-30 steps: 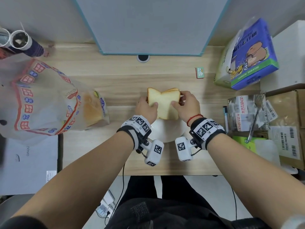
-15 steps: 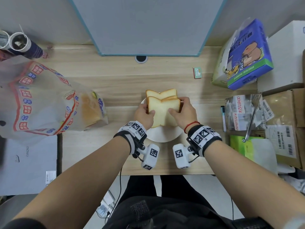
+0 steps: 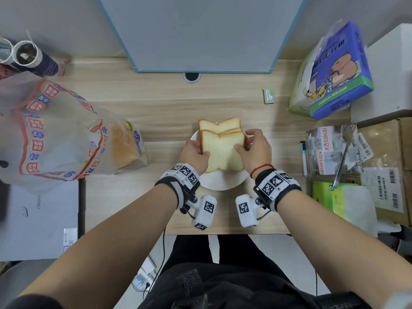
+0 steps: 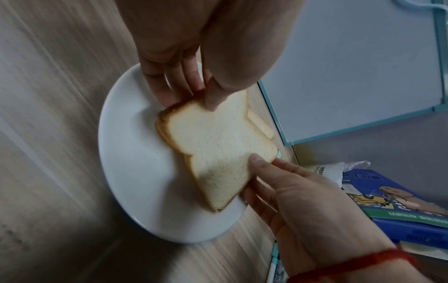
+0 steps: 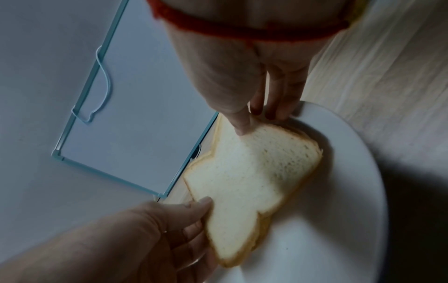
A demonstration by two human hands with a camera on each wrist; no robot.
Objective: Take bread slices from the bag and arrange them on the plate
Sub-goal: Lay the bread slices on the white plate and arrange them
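Item: top bread slice [image 3: 223, 152], centre of head view, over white plate [image 3: 219, 182] on wood surface [image 3: 156, 112]. Left hand [image 3: 195, 156] pinches its 9 o'clock edge, thumb on top, fingers under. Right hand [image 3: 256, 150] pinches its 3 o'clock edge the same way; red string on that wrist.

Under it: more slices. Rear slice [image 3: 219, 125] sticks out at 12 o'clock past plate rim.

Bread bag [image 3: 55, 134] at 9 o'clock of plate, lying on its side, well apart; loaf end seen thru plastic.

Head view only: bag; blue tissue pack [image 3: 336, 70] at 2 o'clock; small green card [image 3: 268, 96] at 1 o'clock; marker pen [image 3: 304, 158] at 3 o'clock w/ packets and cardboard boxes; whiteboard [image 3: 200, 32] at 12 o'clock; cup [image 3: 26, 55] at 10 o'clock.

Left wrist view only: left fingers [image 4: 169, 84] tucked beneath slice edge; stacked crusts at near corner; plate's bare near half.

Right wrist view only: blue cord loop [image 5: 103, 84] on whiteboard frame; right fingertips [image 5: 278, 107] touching plate rim behind slice.
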